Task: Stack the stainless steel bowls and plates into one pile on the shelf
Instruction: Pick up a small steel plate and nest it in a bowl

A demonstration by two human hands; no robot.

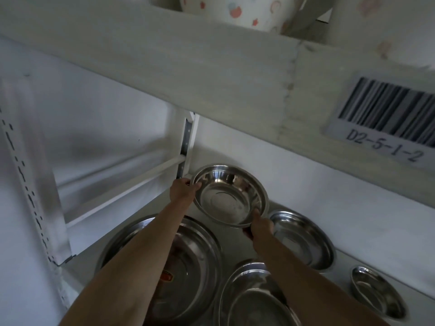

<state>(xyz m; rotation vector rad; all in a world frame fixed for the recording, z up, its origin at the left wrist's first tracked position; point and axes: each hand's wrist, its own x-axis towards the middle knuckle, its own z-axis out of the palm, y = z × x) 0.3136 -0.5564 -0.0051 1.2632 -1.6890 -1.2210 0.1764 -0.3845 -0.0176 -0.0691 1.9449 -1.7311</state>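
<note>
A deep stainless steel bowl is held up above the shelf, tilted toward me. My left hand grips its far left rim and my right hand grips its near right rim. Below my left forearm lies a large steel plate with a red sticker. A second steel dish sits at the front, partly under my right arm. A shallow steel bowl rests to the right of my right hand. A small steel bowl stands at the far right.
The upper shelf board hangs low overhead, with a barcode label reading D2-5-1-2. A patterned ceramic bowl stands on that upper shelf. A white perforated upright and a cross rail close the left side.
</note>
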